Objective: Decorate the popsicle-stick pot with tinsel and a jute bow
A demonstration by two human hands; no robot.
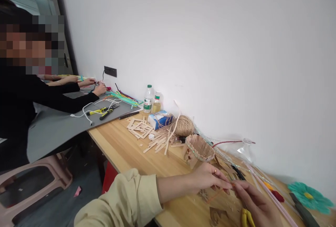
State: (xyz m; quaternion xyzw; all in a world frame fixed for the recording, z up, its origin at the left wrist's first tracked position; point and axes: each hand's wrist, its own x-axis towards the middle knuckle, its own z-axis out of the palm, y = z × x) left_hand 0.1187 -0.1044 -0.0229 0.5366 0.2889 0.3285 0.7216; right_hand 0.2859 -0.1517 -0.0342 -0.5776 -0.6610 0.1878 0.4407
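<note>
My left hand [210, 177] reaches in from the left, its fingers pinched closed, with a ring on one finger. My right hand [256, 202] meets it, thumb and fingertips closed at the same spot. A thin orange strand [216, 196] trails down from where the fingertips meet; its held end is hidden. Yellow tool handles [247, 217] show beside my right palm; whether that hand holds them, I cannot tell. Just beyond my left hand stands a small basket [195, 150] of wooden sticks with glittery trim round its rim.
Loose craft sticks [157, 141], a twine ball [184, 125], a tissue pack [160, 119] and two bottles [147, 101] line the wall. A teal flower [309, 196] lies at right. A co-worker's hand [100, 89] works at the grey table [63, 125], near yellow-black pliers [106, 112].
</note>
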